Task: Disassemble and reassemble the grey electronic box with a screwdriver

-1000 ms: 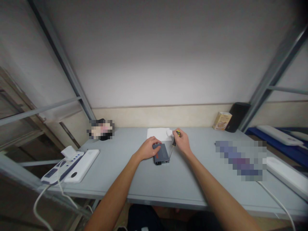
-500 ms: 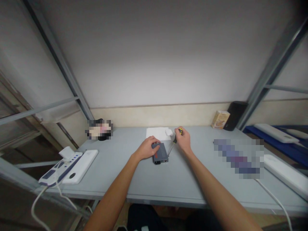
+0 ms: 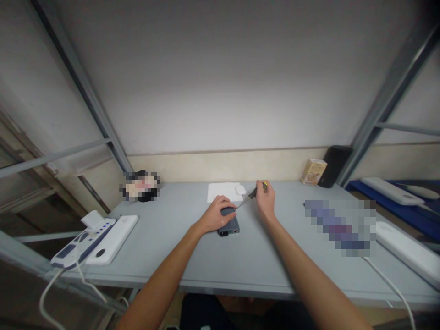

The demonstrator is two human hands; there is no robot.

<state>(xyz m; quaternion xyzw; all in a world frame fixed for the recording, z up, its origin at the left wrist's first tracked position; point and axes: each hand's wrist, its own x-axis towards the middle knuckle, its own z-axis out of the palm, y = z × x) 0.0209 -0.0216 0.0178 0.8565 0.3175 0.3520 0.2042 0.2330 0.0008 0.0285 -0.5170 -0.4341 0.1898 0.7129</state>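
My left hand (image 3: 217, 214) is closed over a small dark-grey network box (image 3: 232, 225) lying on the desk, its thumb across the top and fingers at the far left side. A port shows in the end of the box facing me. In my right hand (image 3: 266, 200) is a screwdriver (image 3: 253, 193) with a black and yellow handle. Its thin shaft slants down and left, with the tip at the far right edge of the box by my left thumb. Whether the tip touches a screw is too small to see.
Behind the box lie a white sheet (image 3: 218, 191) and a small white case (image 3: 239, 189). A power strip (image 3: 103, 227) and a white slab (image 3: 115, 243) are at left. A yellow carton (image 3: 314, 172) and a black speaker-like object (image 3: 335, 166) stand back right. A cable (image 3: 388, 279) crosses the right front edge.
The screwdriver tip has moved from the right side of the box to its far right edge, and its shaft lies flatter. My left hand has slid rightward over the box.
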